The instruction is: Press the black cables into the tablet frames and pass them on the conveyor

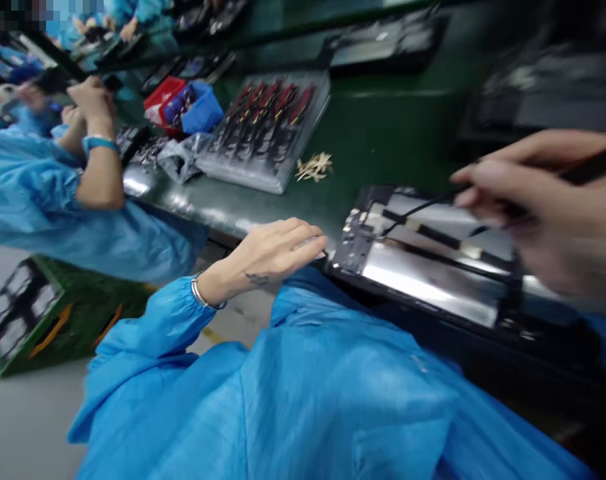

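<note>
An opened tablet (433, 277) lies along the front edge of the bench, with silver battery panels, a dark circuit board at its left end and black cables across its middle. At its near left corner is my left hand (283, 253), fingers together and bent, the fingertips against the edge. My right hand (547, 193), blurred by motion, is over the tablet's right part. It is closed around a slim black tool (593, 163), pen-like in shape. A thin dark tip seems to reach from the fingers toward the cables; its exact kind is unclear.
Beyond the tablet lies a small pile of pale strips (314, 167). A clear tray (283, 180) holds several red-and-black parts. Left of it are a crumpled plastic bag (180, 160), a blue bin (205, 110) and a red bin (163, 100). A co-worker's arm (103, 167) and a green crate (77, 313) are at left.
</note>
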The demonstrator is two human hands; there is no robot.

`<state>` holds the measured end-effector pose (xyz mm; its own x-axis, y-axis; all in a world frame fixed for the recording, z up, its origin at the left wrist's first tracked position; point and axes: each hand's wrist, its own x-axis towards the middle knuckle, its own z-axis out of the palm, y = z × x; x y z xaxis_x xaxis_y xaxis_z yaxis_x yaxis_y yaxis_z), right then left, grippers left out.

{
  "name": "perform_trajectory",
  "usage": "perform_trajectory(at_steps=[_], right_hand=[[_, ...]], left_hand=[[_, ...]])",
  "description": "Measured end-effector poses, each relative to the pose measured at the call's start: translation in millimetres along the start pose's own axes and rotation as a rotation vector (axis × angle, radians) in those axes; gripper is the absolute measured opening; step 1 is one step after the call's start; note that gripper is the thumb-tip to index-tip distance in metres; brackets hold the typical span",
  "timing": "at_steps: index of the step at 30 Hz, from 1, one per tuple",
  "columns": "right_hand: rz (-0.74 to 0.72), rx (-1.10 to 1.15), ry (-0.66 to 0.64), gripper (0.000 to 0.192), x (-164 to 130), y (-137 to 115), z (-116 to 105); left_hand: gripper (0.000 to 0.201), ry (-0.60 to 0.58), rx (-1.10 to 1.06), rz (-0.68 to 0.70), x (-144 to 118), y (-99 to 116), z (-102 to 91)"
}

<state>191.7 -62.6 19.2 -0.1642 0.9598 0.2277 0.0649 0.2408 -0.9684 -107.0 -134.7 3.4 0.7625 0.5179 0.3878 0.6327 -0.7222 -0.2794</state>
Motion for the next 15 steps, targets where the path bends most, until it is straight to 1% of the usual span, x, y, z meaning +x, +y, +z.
perform_trajectory(at_steps=[2,4,6,8,10,12,13,15], right_hand=[[-0.013,0.025,0.015,0.009,2.2,-6.4,0.3],[-0.005,0.067,0.025,0.011,5.1,-9.4,-0.7],[-0.01,0.095,0.052,0.013,7.0,-9.7,-1.9],[-0.012,0.111,0.074,0.016,7.6,-7.9,-3.0],[-0.027,0.112,0.068,0.018,7.8,-4.9,-4.4],[-0.071,0.096,0.058,0.021,8.9,-2.0,-6.6],[-0.104,0.069,0.058,0.023,10.0,-0.9,-8.0],[-0.169,-0.032,0.061,0.026,12.8,0.4,-11.2]], left_hand=[[0.022,0.156,0.032,0.001,37.6,-9.5,3.4],[0.03,0.297,0.109,0.026,77.9,-13.3,9.6],[0.034,0.404,0.201,0.068,112.4,-11.2,16.8],[0.035,0.474,0.278,0.094,135.3,-7.2,23.8],[0.036,0.496,0.308,0.099,146.3,-6.2,29.4],[0.035,0.462,0.242,0.07,149.2,-10.7,32.9],[0.034,0.439,0.139,0.036,149.1,-14.6,33.8],[0.029,0.406,-0.201,-0.09,148.5,-23.5,34.7]])
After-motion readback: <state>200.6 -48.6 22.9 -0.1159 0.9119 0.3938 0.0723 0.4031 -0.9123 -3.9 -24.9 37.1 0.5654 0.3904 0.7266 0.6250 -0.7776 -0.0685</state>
